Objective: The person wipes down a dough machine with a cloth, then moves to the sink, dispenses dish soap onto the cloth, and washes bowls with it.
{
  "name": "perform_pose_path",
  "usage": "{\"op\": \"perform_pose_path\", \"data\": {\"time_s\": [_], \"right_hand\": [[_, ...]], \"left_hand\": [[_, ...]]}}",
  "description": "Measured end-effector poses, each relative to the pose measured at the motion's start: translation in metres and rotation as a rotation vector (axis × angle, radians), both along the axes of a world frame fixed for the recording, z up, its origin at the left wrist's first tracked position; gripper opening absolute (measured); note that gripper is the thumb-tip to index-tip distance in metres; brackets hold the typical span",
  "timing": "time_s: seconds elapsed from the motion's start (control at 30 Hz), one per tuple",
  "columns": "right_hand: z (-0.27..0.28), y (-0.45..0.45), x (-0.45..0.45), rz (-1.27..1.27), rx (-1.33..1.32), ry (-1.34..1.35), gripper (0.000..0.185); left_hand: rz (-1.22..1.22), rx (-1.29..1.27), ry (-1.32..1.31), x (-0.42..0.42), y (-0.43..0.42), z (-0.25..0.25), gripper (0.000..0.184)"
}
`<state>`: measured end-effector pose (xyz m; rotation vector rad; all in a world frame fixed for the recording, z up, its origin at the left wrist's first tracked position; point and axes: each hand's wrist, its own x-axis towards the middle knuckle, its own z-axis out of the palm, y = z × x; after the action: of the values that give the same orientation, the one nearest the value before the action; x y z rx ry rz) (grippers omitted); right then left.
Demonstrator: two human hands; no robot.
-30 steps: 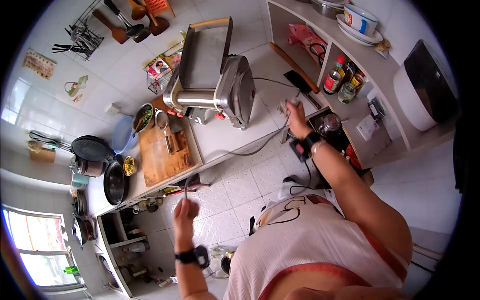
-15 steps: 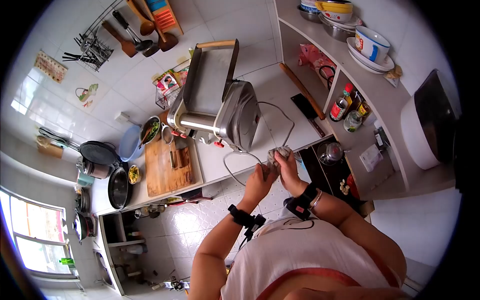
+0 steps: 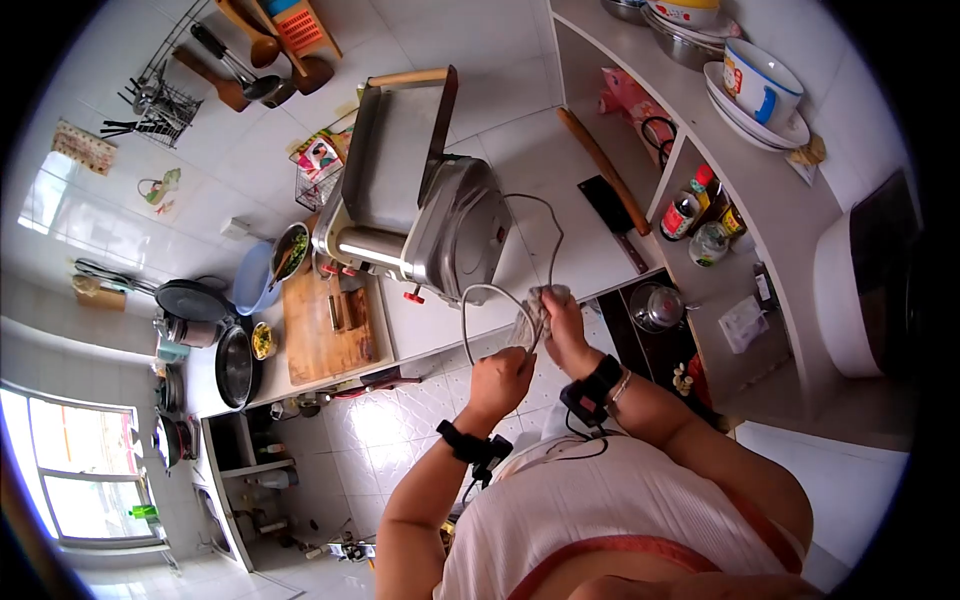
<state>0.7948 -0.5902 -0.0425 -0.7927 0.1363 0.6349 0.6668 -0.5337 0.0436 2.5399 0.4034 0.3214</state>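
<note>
My left hand [image 3: 502, 382] is closed on the grey cable [image 3: 466, 318], below the counter's front edge. Just to its right and higher, my right hand [image 3: 565, 328] grips a crumpled grey cloth [image 3: 533, 318], which lies against the cable. From the steel machine [image 3: 465, 225] the cable runs down to the cloth, and it arches in a loop between my hands. Cloth and fingers hide part of it. The machine stands on the counter [image 3: 520, 255], a flat metal tray [image 3: 395, 150] on its top.
To the left are a wooden cutting board [image 3: 318, 350], a blue basin [image 3: 255, 280] and dark pans [image 3: 236, 366]. A cleaver [image 3: 608, 208] and a wooden rod [image 3: 600, 165] lie at the right, near shelves with bottles [image 3: 680, 215]. A hob [image 3: 640, 325] sits at the right front.
My hands were far apart a second ago, then came together at the cloth. Now my left hand is slightly lower and left of it, and the cable loop stands higher between them.
</note>
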Motion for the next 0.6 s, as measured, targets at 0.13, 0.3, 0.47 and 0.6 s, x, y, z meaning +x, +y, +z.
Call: {"op": "perform_pose_path", "data": {"time_s": [0.13,0.3,0.47,0.6], "right_hand": [[-0.027,-0.006,0.077,-0.006,0.03,0.003,0.015],[-0.036,0.025,0.112,0.132,-0.011,-0.051,0.011],[-0.073,0.094,0.171,0.334,0.124,-0.165,0.01],[-0.095,0.157,0.212,0.321,-0.028,-0.144,0.011]], "left_hand": [[-0.294,-0.098,0.058,-0.032,0.005,0.027,0.026],[-0.229,-0.056,0.197,-0.082,0.019,0.052,0.027],[-0.05,-0.142,0.241,-0.111,0.009,0.068,0.029],[0.125,-0.19,0.267,-0.131,0.003,0.063,0.031]]}}
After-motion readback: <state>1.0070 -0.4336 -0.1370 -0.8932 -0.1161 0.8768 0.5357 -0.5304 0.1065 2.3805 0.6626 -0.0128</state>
